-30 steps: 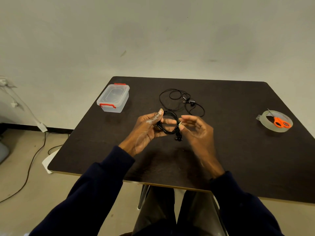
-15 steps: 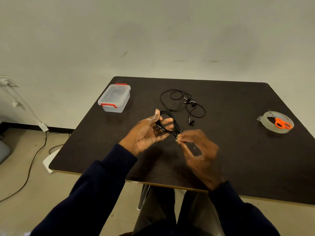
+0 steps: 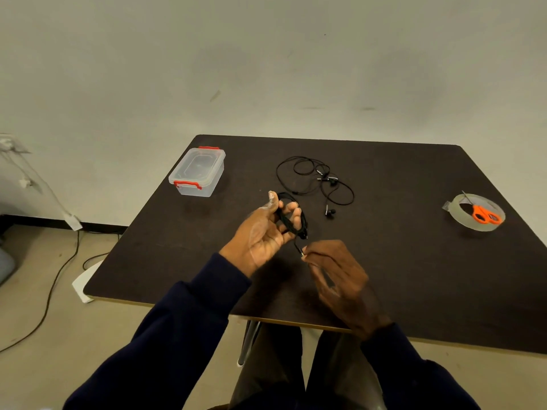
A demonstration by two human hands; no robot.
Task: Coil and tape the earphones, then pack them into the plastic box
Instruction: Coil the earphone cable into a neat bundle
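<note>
My left hand [image 3: 266, 232] holds a coil of black earphone cable [image 3: 291, 216] wound round its fingers, above the dark table [image 3: 414, 261]. Just below and right of it, my right hand [image 3: 334, 270] pinches the free end of that cable, with its small plug, between thumb and fingertip. A second, loose pair of black earphones [image 3: 313, 180] lies uncoiled further back on the table. The clear plastic box [image 3: 197, 171] with red latches stands shut at the back left. A roll of clear tape [image 3: 473, 213] lies at the right.
Orange-handled scissors [image 3: 485, 214] rest across the tape roll. Cables run over the floor at the left [image 3: 50, 291]. The near table edge [image 3: 296, 321] passes under my forearms.
My right hand has drawn the cable end down and toward me, away from the coil. My left hand has kept the coil and turned slightly palm-up.
</note>
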